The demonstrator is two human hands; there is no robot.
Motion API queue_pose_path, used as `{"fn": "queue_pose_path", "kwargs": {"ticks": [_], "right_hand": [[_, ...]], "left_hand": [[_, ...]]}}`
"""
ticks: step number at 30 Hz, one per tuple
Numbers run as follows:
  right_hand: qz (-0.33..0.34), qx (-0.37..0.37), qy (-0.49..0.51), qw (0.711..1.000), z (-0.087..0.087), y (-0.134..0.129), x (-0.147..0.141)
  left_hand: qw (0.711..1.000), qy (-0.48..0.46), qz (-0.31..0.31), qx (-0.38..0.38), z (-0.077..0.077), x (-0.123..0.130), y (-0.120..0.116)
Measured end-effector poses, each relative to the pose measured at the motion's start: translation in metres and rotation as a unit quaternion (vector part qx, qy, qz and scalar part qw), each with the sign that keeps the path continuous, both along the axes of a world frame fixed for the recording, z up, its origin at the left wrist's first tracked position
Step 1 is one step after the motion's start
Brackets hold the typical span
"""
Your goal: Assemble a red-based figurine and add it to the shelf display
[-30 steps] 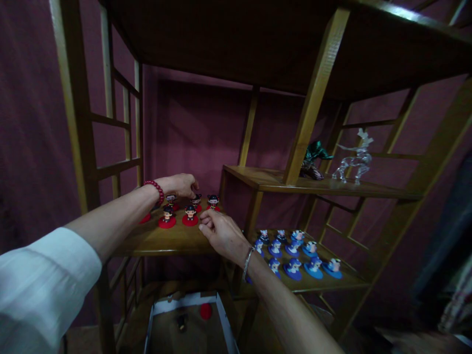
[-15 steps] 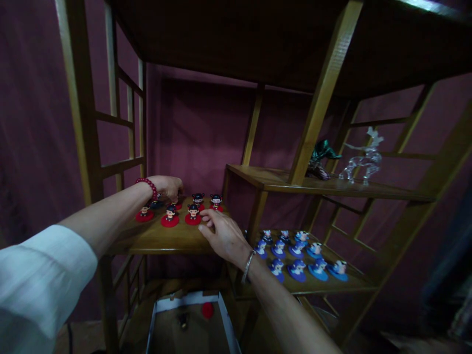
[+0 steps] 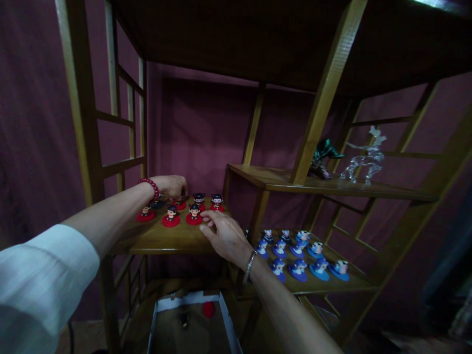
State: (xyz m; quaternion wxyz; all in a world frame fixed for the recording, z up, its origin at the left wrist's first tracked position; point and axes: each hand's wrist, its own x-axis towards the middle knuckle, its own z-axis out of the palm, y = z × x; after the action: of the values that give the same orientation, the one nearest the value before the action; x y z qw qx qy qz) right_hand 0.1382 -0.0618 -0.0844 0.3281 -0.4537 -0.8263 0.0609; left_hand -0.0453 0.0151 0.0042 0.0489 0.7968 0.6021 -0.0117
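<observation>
Several black-haired figurines on round red bases stand on the left wooden shelf [image 3: 155,240]. My left hand [image 3: 172,188], with a red bead bracelet at the wrist, reaches over the front ones to the back row. Its fingers are closed downward on a figurine [image 3: 179,202], whose head they mostly hide. My right hand [image 3: 226,233], wearing a silver bracelet, rests near the shelf's front edge. Its fingers are loosely bent and apart, with the tips beside the front figurine [image 3: 194,213]; contact is unclear. Behind it stand two more figurines, one the back-right figurine [image 3: 217,201].
Rows of blue and purple figurines [image 3: 298,269] fill the lower right shelf. Above stand a clear glass animal figure [image 3: 365,160] and a dark green ornament [image 3: 324,155]. A wooden post [image 3: 328,93] rises between. Below sits a white-edged box [image 3: 189,296] holding a red disc [image 3: 208,309] and a dark piece.
My left hand has shifted slightly right along the back row, and the figurine under its fingers has moved a little right with it. My right hand stays nearly in place.
</observation>
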Motion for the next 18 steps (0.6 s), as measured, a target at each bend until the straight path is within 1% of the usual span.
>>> {"fn": "queue_pose_path", "kwargs": {"ticks": [7,11,15,18], "right_hand": [[0.0,0.004,-0.009,1.0,0.0,-0.001,0.0],[-0.003,0.008,-0.016,1.0,0.0,-0.001,0.0],[0.0,0.008,-0.023,1.0,0.0,0.0,0.0],[-0.001,0.012,-0.027,1.0,0.0,0.0,0.0]], "left_hand": [[1.0,-0.008,0.013,-0.013,0.0,0.006,-0.007],[1.0,-0.006,0.008,-0.016,0.001,0.006,-0.009],[1.0,0.006,-0.004,-0.012,0.003,0.003,-0.004],[1.0,0.016,-0.008,0.011,0.006,-0.002,0.003]]}}
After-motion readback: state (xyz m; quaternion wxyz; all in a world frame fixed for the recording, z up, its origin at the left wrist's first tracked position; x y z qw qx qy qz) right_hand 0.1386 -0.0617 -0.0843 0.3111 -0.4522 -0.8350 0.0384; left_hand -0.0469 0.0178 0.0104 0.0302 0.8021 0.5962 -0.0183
